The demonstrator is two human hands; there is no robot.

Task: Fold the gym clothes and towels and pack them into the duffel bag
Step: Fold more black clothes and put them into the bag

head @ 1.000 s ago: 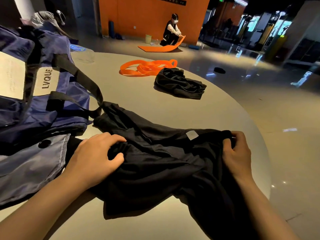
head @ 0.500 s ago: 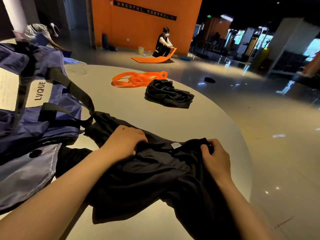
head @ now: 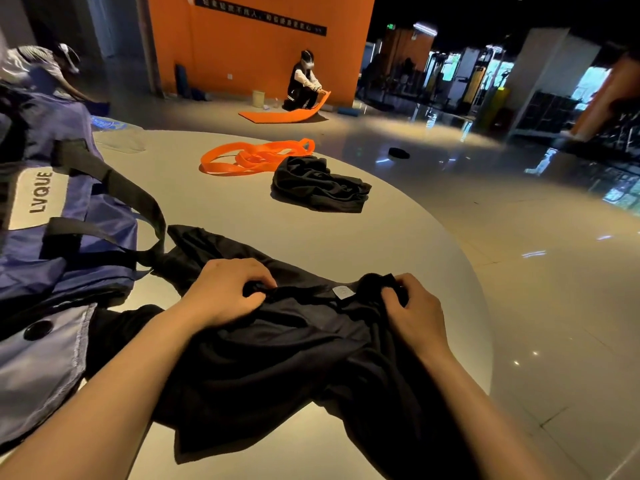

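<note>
matt black cloth garment [head: 277,358], glossy floor [head: 519,289]

orange band [head: 256,156] on table [head: 214,209]

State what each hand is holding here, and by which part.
Both hands grip the black fabric garment at its far edge: left hand left of the white label, right hand right of it.

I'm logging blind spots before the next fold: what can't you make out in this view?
- Bag: cut by the left edge; opening unseen.
- Garment: its type is unclear, black folds in dim light; the lower part runs off the bottom edge.
- Fabric under the left hand and right hand: hidden by the fingers.
- Garment label: too small to read.
</note>
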